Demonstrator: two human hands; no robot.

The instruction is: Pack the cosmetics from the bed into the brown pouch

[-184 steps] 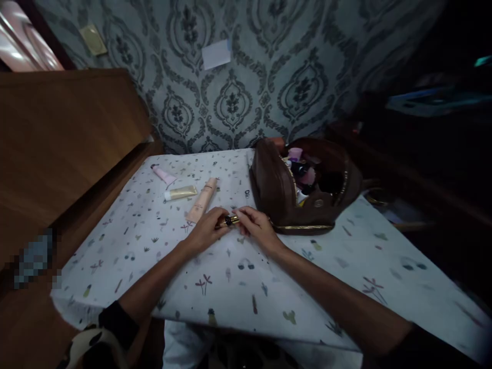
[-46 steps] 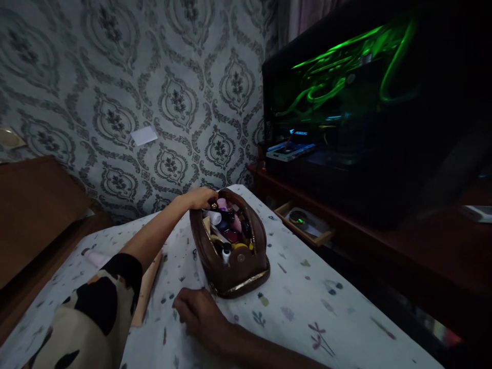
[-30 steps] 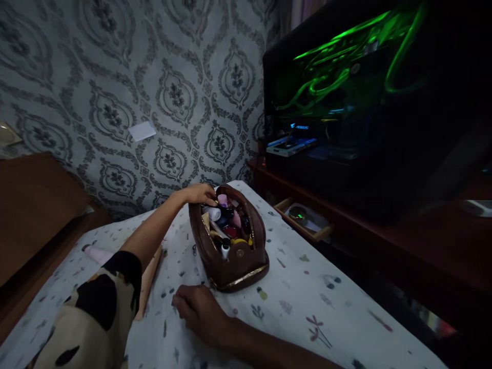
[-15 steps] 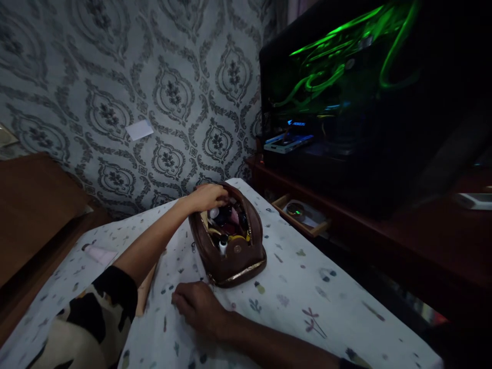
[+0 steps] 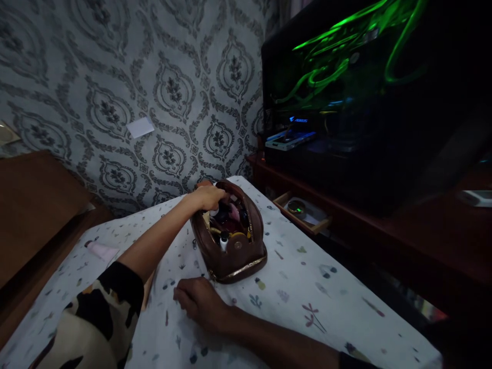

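A brown leather makeup bag (image 5: 234, 259) stands unzipped on the table with the white patterned cloth (image 5: 307, 287). It is stuffed with small bottles and tubes. My left hand (image 5: 207, 196) reaches over the bag's far rim, fingers curled down among the items; what they grip is hidden. My right hand (image 5: 198, 302) rests on the cloth just in front of the bag, fingers curled under, and whether it holds anything does not show.
A pink tube (image 5: 100, 251) lies on the cloth at the left. A dark wooden desk (image 5: 346, 215) stands to the right with a green-lit computer case (image 5: 346, 77) and an open drawer (image 5: 303, 212). Patterned wallpaper is behind, wooden furniture (image 5: 34, 205) at left.
Six seconds ago both hands held a small gold item in front of the bag. Over the last second my left hand has dipped deeper into the bag's far end; my right hand stays put.
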